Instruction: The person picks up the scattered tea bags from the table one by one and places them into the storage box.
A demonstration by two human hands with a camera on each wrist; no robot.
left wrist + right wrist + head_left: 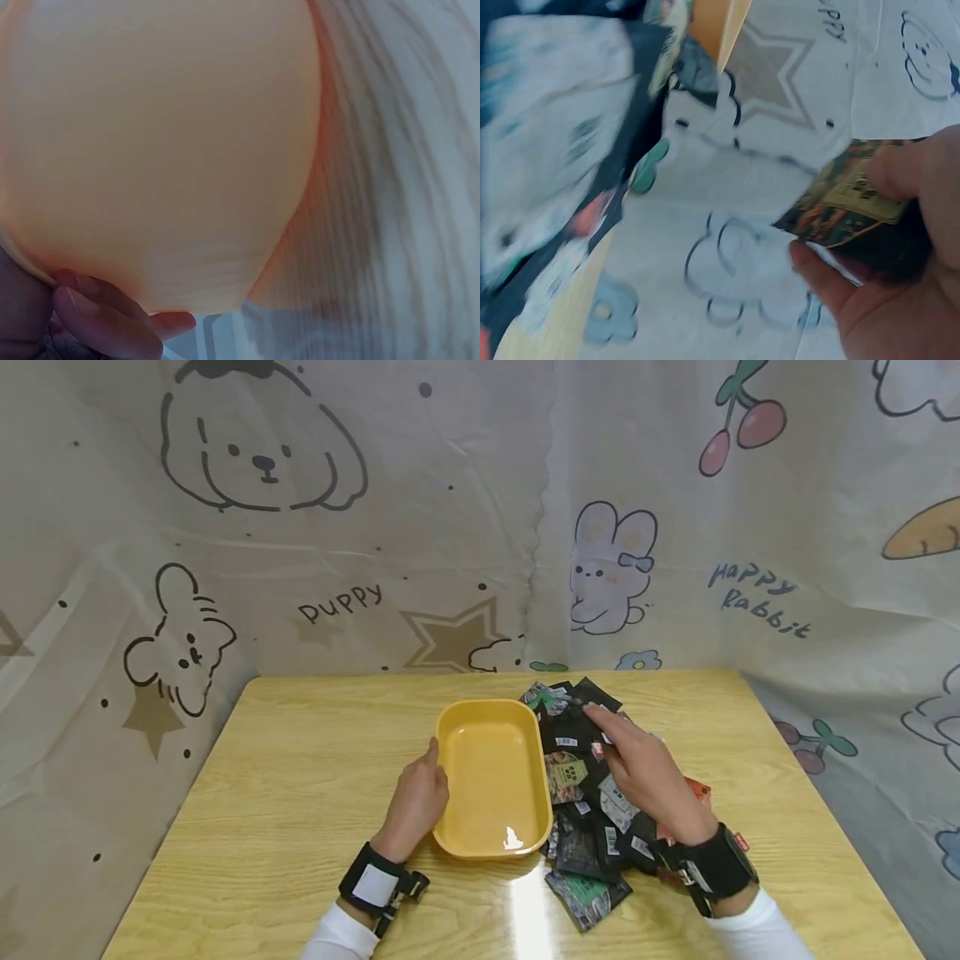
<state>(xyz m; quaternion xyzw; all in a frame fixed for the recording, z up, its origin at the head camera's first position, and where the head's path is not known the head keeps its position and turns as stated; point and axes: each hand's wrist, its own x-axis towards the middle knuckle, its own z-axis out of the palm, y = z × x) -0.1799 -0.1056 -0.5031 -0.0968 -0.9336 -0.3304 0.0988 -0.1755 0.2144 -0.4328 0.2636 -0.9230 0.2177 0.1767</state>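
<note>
A yellow plastic tray [495, 777] lies on the table. My left hand [417, 793] holds its left side, fingers at the rim. In the left wrist view, curled fingers [112, 319] lie against the tray's pale wall [172, 150]; the thumb cannot be made out there. To the tray's right is a heap of small, mostly black sachets [577, 843]. Over this heap is my right hand [645, 772]. In the right wrist view it pinches a dark sachet with a yellow label [862, 199] between thumb and fingers; the hand hides most of that sachet from above.
The wooden table [315, 777] extends left of the tray and in front of it. A green-and-grey sachet [587, 897] lies at the heap's near edge, red packets [697, 792] at its right. A printed cloth [450, 552] hangs behind the table.
</note>
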